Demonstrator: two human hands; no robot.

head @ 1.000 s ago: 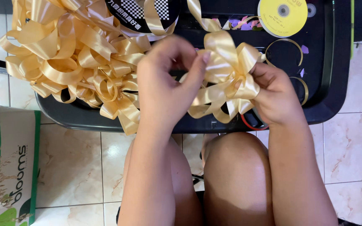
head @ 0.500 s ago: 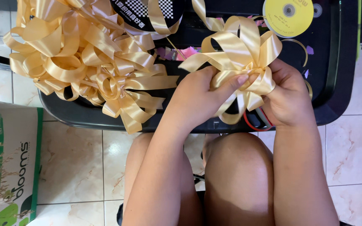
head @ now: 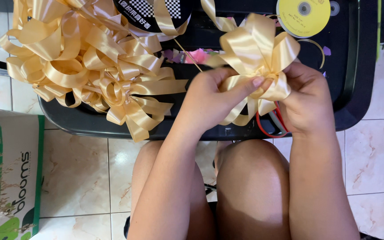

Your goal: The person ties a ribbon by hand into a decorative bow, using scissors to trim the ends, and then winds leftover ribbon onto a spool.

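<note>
Both hands sit a little higher over the tray than half a second ago, and the gold ribbon bow (head: 258, 53) has come up with them, its loops now fanned toward the yellow spool (head: 303, 15). Left hand (head: 212, 95) closes around the bow's lower loops from the left, index finger stretched across to the knot at the centre, fingertip touching the ribbon there. Right hand (head: 305, 100) pinches the bow's right side, thumb and fingers narrow and pressed on the ribbon near the same knot. Bow is held just above the black tray (head: 352, 66), not resting on it. A red-handled tool (head: 270, 124), probably scissors, lies partly hidden beneath the bow and the right hand at the tray's near edge. To the left, a heap of finished gold bows (head: 90, 66) fills that side of the tray and spills over its front rim. A black roll with a chequered label (head: 152, 13) sits at the top edge. Both knees show below the tray; a cardboard box (head: 16, 169) with green print stands on the tiled floor at left.
</note>
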